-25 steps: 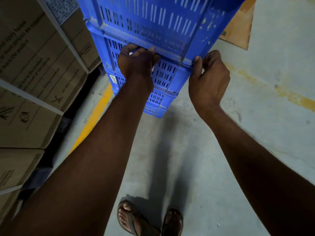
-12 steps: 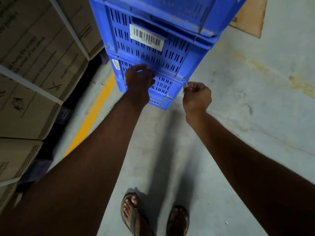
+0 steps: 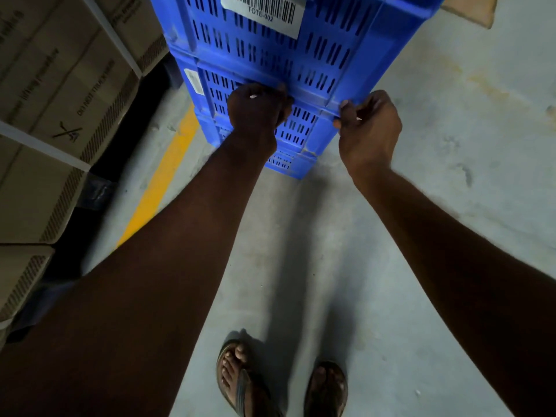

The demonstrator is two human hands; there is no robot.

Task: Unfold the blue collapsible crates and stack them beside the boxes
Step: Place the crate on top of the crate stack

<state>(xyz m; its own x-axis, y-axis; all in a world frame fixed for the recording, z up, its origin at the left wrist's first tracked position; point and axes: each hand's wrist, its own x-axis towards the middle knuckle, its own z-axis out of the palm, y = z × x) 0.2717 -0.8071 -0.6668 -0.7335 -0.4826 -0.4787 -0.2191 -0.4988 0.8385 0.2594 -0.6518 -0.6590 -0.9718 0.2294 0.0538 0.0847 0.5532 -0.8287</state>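
A stack of blue slotted crates stands on the concrete floor in front of me, next to cardboard boxes. The upper crate carries a white barcode label reading TOTE-002. My left hand is clenched on the bottom rim of that upper crate, near the middle of its front wall. My right hand pinches the same rim at the crate's front right corner. The crate's top is out of frame.
Cardboard boxes on a white-framed rack fill the left side. A yellow floor line runs between rack and crates. Flat cardboard lies at the top right. My sandalled feet stand on grey concrete behind the stack.
Both hands dropped from the higher crate's rim, then came back up onto the bottom rim of the labelled crate. The view has moved closer to the stack.
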